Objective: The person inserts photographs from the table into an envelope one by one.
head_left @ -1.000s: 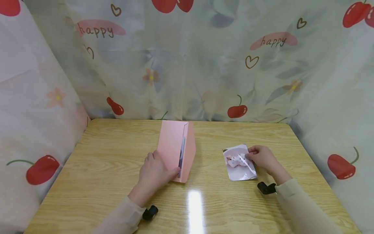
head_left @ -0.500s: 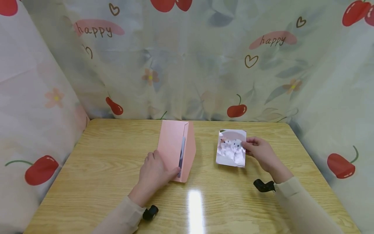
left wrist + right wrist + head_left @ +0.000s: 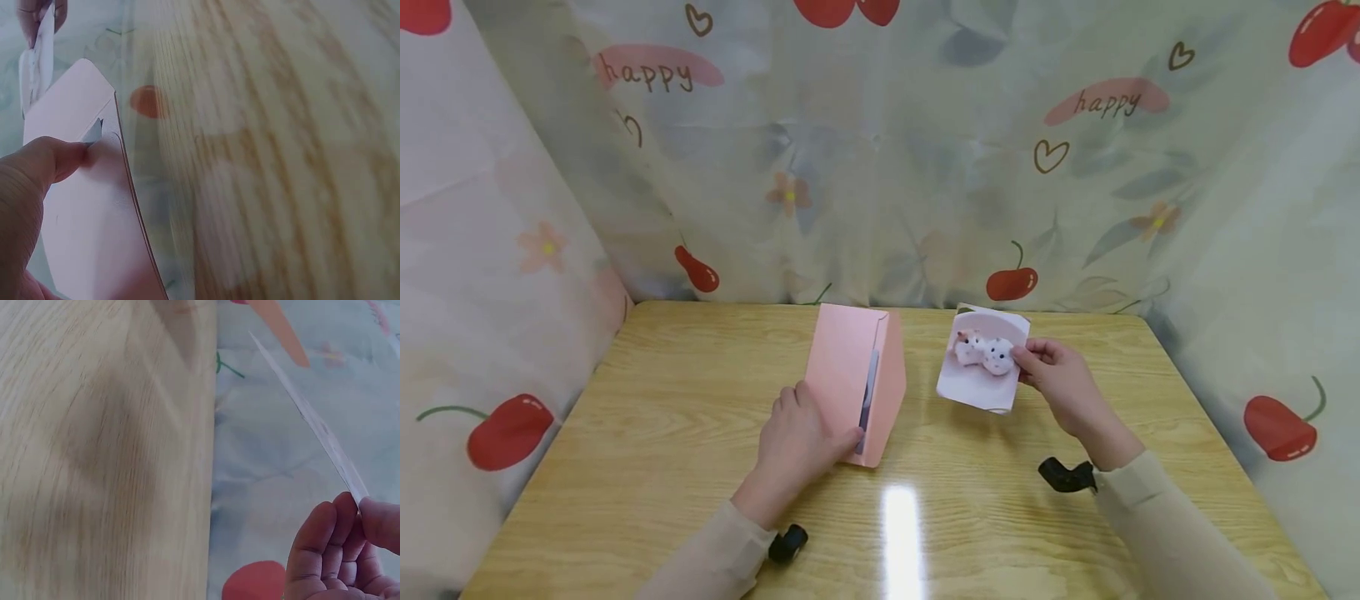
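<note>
A pink envelope stands tilted on the table left of the middle, its flap side facing right. My left hand grips it at the lower left, thumb on its opening. A dark grey and white edge of something flat shows in that opening. My right hand pinches the right edge of a photo of two small white spotted animal figures. The photo is lifted, apart from the envelope and to its right. A second edge at its top and bottom suggests another sheet behind. Edge-on, the photo appears thin in the right wrist view.
The wooden table reaches back to a printed curtain, which also closes in both sides. Bare wood lies between and in front of the hands. Black wrist cameras sit at both cuffs.
My right hand has raised the photo from near the table and carried it leftward and away from me, tilting it upright. My left hand and the envelope have stayed in place.
</note>
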### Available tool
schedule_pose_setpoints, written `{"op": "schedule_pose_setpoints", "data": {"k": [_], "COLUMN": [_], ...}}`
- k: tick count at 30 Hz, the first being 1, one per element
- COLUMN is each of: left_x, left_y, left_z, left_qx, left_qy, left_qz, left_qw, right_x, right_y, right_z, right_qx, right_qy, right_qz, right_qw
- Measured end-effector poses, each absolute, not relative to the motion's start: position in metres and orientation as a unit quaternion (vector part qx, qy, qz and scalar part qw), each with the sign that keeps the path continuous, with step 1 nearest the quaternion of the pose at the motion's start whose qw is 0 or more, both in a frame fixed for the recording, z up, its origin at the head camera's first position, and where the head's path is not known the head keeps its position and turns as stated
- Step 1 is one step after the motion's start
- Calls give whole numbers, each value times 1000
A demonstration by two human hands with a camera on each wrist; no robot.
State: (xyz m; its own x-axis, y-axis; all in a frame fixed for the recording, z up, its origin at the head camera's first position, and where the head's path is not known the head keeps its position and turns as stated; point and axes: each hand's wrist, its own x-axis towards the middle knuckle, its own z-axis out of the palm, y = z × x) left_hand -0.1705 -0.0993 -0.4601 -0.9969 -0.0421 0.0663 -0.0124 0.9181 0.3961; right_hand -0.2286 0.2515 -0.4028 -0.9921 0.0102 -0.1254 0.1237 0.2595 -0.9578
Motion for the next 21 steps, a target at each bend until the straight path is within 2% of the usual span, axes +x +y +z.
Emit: {"op": "schedule_pose_setpoints", "data": {"k": [21], "left_x": [-172], "left_y": [-93], "left_z": [-461], "left_qx": [15], "left_qy": [-986], "left_qz": [-162], "left_qw": [42], "right_x": [-228], "right_y": [207], "right_z": [-394], "right_qx": [16], "right_qy": [761], "right_qz": [-647], "right_qw": [39]}}
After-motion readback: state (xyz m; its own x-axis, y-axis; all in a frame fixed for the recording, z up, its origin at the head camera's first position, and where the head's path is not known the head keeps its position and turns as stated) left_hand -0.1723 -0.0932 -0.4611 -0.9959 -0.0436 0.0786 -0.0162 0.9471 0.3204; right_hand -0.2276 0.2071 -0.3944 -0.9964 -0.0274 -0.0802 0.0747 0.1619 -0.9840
